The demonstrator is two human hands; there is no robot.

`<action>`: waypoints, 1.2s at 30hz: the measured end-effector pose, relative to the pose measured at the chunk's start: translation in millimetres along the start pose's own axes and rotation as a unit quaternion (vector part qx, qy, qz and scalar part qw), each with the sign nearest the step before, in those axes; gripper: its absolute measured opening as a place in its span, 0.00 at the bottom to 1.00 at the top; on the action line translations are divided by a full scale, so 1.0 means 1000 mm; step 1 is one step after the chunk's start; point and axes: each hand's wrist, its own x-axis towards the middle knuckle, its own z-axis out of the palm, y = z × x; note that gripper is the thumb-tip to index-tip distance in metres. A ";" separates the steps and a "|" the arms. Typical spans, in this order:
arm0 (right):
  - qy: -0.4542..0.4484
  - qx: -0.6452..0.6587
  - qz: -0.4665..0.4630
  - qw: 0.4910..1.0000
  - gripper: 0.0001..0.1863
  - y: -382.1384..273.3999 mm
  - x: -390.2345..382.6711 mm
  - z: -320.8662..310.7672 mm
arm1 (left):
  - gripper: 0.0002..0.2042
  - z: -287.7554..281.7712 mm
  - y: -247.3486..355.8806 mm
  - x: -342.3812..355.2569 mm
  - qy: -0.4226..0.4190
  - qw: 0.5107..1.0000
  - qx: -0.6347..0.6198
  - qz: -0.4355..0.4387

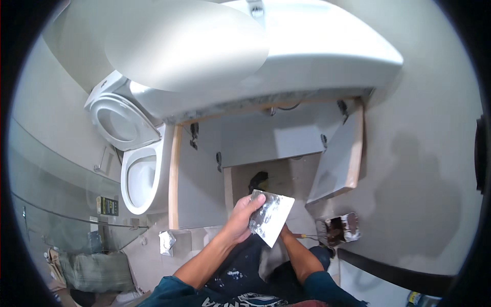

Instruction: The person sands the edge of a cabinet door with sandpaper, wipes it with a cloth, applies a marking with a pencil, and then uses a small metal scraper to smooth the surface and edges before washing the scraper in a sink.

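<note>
My left hand (242, 217) grips a thin square plate (271, 216) by its left edge, thumb on top. The plate is silvery grey with white smears and tilts in front of my body. My right hand (284, 231) is mostly behind the plate's right edge, so its fingers are hidden. Just right of that wrist is a tool with a red and yellow handle (305, 236); I cannot tell whether it touches the hand. A paste-smeared brown and white container (343, 228) stands on the floor to the right.
Ahead is a vanity cabinet with its left door (199, 179) and right door (337, 153) open, beneath a white basin (327, 41). A toilet (140, 176) with raised lid stands left, beside a glass panel (56, 189). A foil-like packet (166, 242) lies on the floor.
</note>
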 end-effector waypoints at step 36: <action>0.091 -0.421 -0.341 0.836 0.22 -1.002 0.220 -0.367 | 0.18 0.082 0.364 0.268 0.173 0.983 -0.052 -0.029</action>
